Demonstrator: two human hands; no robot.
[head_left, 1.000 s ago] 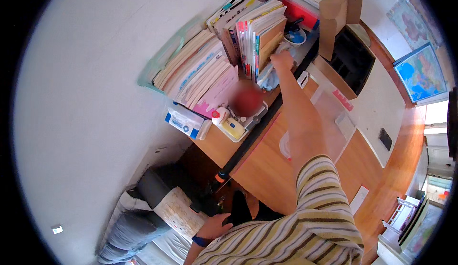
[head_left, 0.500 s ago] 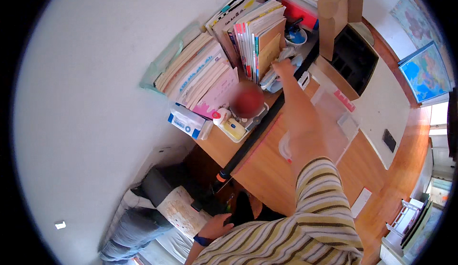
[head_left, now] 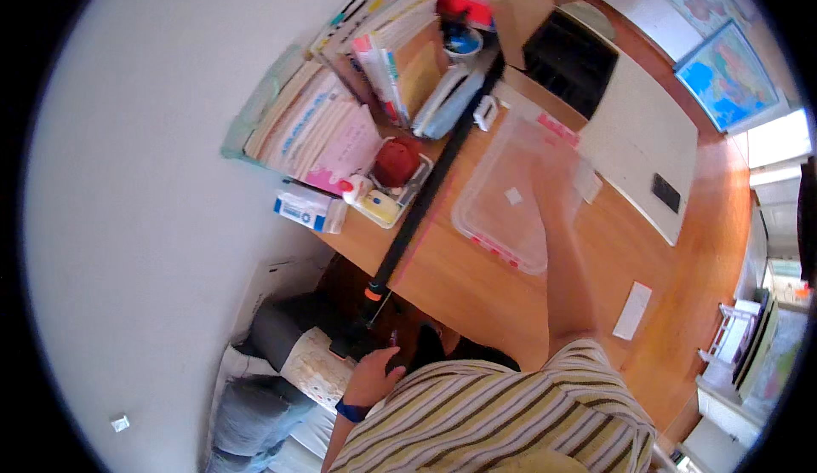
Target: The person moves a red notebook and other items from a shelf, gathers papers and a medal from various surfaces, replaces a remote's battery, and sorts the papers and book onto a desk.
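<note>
My right arm reaches forward across the wooden desk. My right hand [head_left: 553, 165] is over a clear plastic box [head_left: 489, 205] with red clips along its edges. Motion smears its fingers, so I cannot make out whether it grips the box. Down by my lap, my left hand [head_left: 373, 378] holds nothing, its fingers loosely apart and a dark blue band at the wrist. It is nearest to a cream patterned cloth [head_left: 317, 369]. Some plastic-wrapped papers [head_left: 449, 103] lean beside the books, apart from both hands.
A long black bar [head_left: 434, 188] runs across the desk. Behind it stand books [head_left: 396, 47], a white tray [head_left: 415, 190] with a red round object and a glue bottle, and a small blue-filled tub [head_left: 464, 43]. An open cardboard box [head_left: 545, 90], a phone [head_left: 666, 192] and a white strip [head_left: 632, 311] are rightward.
My right hand has come back from the plastic-wrapped papers beside the books to the clear plastic box. The view has shifted; my left hand stays by my lap.
</note>
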